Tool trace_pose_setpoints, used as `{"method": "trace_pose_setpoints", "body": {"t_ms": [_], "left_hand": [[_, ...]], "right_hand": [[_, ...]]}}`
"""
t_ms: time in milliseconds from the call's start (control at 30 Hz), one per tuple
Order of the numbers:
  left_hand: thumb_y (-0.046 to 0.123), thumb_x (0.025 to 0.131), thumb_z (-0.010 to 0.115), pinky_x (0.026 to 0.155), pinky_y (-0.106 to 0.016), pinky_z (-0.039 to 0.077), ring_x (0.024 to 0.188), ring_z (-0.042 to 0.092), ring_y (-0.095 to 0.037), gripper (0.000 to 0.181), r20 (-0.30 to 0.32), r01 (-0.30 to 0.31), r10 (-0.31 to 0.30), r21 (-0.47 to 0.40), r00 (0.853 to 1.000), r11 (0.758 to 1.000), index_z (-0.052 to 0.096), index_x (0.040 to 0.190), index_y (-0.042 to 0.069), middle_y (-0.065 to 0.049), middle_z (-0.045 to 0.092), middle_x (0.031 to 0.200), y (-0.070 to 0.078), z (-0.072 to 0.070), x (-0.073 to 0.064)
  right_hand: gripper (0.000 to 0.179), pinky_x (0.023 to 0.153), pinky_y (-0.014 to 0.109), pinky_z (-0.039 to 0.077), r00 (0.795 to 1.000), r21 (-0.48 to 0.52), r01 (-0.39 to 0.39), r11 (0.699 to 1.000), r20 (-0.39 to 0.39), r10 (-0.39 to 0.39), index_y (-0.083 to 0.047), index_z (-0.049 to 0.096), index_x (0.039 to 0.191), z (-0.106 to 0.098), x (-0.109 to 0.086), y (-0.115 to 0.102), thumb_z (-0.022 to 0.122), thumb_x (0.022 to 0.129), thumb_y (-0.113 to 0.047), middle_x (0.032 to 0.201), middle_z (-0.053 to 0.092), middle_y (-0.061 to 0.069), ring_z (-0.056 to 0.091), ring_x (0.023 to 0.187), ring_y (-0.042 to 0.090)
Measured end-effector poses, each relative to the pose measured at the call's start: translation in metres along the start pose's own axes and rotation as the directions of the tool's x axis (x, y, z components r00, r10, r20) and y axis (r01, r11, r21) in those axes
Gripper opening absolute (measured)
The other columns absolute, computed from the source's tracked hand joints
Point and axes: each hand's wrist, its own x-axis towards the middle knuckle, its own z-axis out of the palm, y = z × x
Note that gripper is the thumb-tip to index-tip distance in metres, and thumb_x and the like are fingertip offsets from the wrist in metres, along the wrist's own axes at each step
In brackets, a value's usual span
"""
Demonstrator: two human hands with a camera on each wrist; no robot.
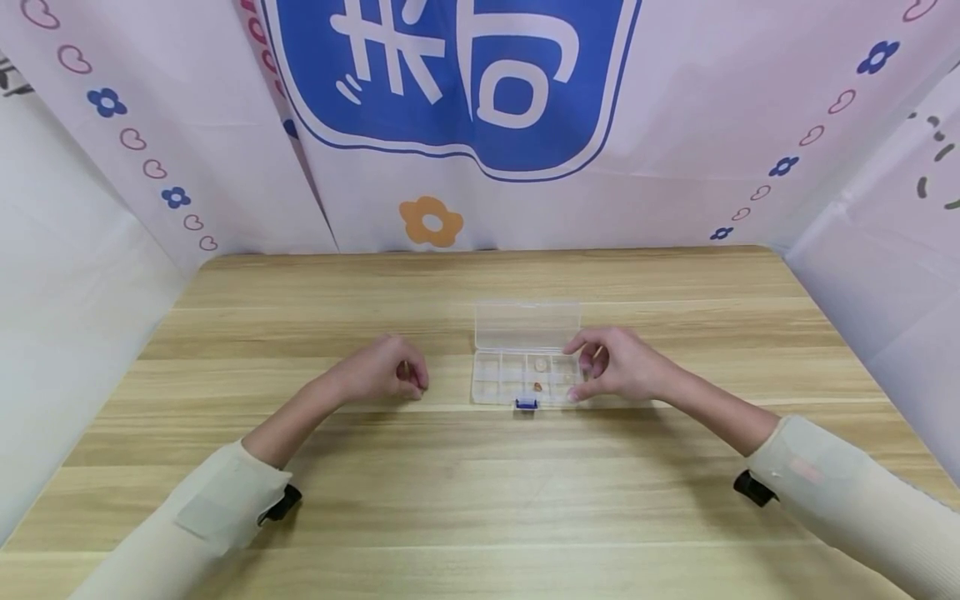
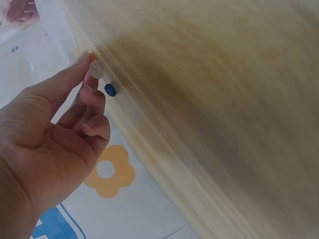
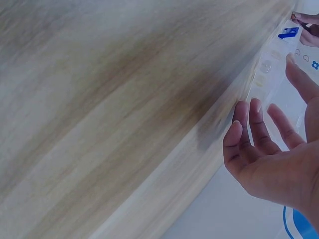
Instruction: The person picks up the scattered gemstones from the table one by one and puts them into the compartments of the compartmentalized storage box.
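Observation:
A clear compartment box [image 1: 487, 388] lies on the table with its lid [image 1: 527, 327] raised at the back and a blue latch [image 1: 527, 405] at the front. Inside are a small orange-brown piece [image 1: 537, 387] and a pale round one [image 1: 541, 365]. My right hand [image 1: 622, 364] holds the box's right end, thumb at the front corner, forefinger near the hinge. Left of the box, my left hand [image 1: 381, 369] pinches a small orange piece [image 2: 92, 57] at the tabletop. A clear round piece [image 2: 96, 70] is at those fingertips, and a blue oval piece [image 2: 110, 90] lies just beside them.
The wood-grain table [image 1: 480, 500] has its back edge against a white printed cloth [image 1: 675, 200]. White cloth also hangs at both sides. Black straps [image 1: 753, 488] show beneath the light sleeves.

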Motion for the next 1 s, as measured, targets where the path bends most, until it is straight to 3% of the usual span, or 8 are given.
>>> {"method": "trace_pose_setpoints", "body": {"t_ms": [400,1000], "left_hand": [[-0.010,0.087,0.077,0.071,-0.024,0.056,0.077,0.066,-0.010,0.013,0.018,0.010,-0.009,-0.003,1.000,1.000,0.075,0.088,0.003,-0.004,0.074,0.085,0.005,-0.001,-0.001],[-0.005,0.091,0.074,0.067,-0.025,0.057,0.073,0.065,-0.010,0.009,-0.005,0.031,-0.031,-0.002,1.000,1.000,0.078,0.096,0.001,-0.002,0.074,0.087,0.011,0.000,0.007]], "right_hand": [[0.056,0.071,0.025,0.055,1.000,-0.019,0.011,1.000,0.003,-0.011,0.006,0.068,0.119,0.000,0.000,-0.001,0.095,0.073,-0.012,0.088,0.063,0.008,0.061,0.074,0.016],[0.056,0.072,0.025,0.054,1.000,-0.021,-0.001,1.000,-0.002,0.001,0.005,0.068,0.119,0.000,0.000,-0.001,0.095,0.072,-0.010,0.089,0.064,0.009,0.061,0.076,0.017]]}}
